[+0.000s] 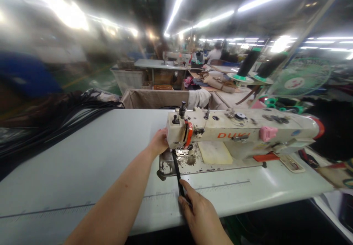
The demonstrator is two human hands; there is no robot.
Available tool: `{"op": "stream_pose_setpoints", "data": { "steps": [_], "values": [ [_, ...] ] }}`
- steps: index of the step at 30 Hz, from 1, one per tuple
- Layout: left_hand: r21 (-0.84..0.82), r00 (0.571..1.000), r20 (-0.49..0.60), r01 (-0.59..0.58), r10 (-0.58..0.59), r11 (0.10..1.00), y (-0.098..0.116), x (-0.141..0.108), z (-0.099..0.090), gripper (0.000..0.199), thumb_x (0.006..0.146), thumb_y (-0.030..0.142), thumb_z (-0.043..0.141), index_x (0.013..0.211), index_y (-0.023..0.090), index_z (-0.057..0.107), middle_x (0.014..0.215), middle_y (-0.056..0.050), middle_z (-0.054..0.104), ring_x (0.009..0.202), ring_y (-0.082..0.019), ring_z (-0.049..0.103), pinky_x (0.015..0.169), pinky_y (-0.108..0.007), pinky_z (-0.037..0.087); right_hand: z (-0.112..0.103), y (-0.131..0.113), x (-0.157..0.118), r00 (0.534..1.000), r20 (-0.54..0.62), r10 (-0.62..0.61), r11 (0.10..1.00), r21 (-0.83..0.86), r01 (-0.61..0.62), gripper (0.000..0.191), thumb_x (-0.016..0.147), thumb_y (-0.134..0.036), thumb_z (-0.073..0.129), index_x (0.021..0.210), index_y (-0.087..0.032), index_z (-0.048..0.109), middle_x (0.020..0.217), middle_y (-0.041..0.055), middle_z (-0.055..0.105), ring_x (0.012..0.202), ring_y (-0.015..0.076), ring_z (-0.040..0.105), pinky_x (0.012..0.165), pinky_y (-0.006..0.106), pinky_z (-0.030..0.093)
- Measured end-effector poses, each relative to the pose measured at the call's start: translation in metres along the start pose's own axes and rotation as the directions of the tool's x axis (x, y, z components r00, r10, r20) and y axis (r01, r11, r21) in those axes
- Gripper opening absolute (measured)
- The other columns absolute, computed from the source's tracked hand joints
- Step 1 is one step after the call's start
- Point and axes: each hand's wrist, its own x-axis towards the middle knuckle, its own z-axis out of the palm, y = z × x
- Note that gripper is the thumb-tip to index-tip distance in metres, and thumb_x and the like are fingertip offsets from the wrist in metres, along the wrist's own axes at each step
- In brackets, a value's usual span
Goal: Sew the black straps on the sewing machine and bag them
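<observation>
Here, sewing machine (211,128) reads "DUK…"; right hand (203,212) pinches black strip (177,167); left hand (159,142), grip hidden.

Above me, long bright strip lights (179,0) run beneath a dark ceiling (149,6). Beyond the far edge of my pale tabletop (110,145) I see a beige bin (158,98), then another pale table (154,64). Past the far left corner, the green floor (104,83) carries a yellow line (84,78); behind the right end is a green fan (294,83). To my left the room blurs around a white glare (68,15).
</observation>
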Motion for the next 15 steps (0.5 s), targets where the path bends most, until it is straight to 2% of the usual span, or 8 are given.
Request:
{"op": "stream_pose_setpoints", "data": {
  "steps": [5, 10, 15],
  "values": [
    [-0.017, 1.000, -0.006, 0.010, -0.010, 1.000, 0.0007, -0.0005, 0.0019, 0.024, 0.070, 0.015, 0.075, 0.094, 0.019, 0.077, 0.117, -0.010, 0.076, 0.117, -0.034, 0.064, 0.104, -0.049, 0.052, 0.0012, -0.0014, 0.0014, 1.000, 0.010, 0.016, 1.000, -0.006, -0.016, 0.052, 0.101, -0.029, 0.043, 0.149, -0.015, 0.052, 0.123, 0.0157, 0.075, 0.110, 0.0329, 0.073, 0.094, 0.044, 0.054],
    [-0.023, 0.998, -0.037, 0.044, -0.045, 0.999, 0.0030, -0.0019, -0.0004, 0.020, 0.066, 0.016, 0.075, 0.087, 0.018, 0.077, 0.105, -0.009, 0.077, 0.112, -0.034, 0.066, 0.103, -0.048, 0.052, 0.0013, -0.0050, 0.0037, 0.998, 0.021, 0.051, 0.998, -0.030, -0.051, 0.051, 0.100, -0.026, 0.043, 0.149, -0.016, 0.052, 0.119, 0.0159, 0.076, 0.107, 0.0328, 0.073, 0.092, 0.044, 0.055],
    [-0.057, 0.989, -0.103, 0.098, -0.103, 0.994, 0.0058, -0.0026, -0.0064, 0.012, 0.067, 0.023, 0.074, 0.077, 0.017, 0.074, 0.092, -0.007, 0.076, 0.100, -0.031, 0.069, 0.093, -0.042, 0.056, 0.0011, -0.0048, 0.0028, 0.997, -0.074, -0.022, 0.999, 0.039, 0.025, 0.049, 0.098, -0.022, 0.048, 0.146, -0.017, 0.055, 0.130, 0.0158, 0.070, 0.117, 0.0309, 0.068, 0.101, 0.044, 0.052]
  ]
}}
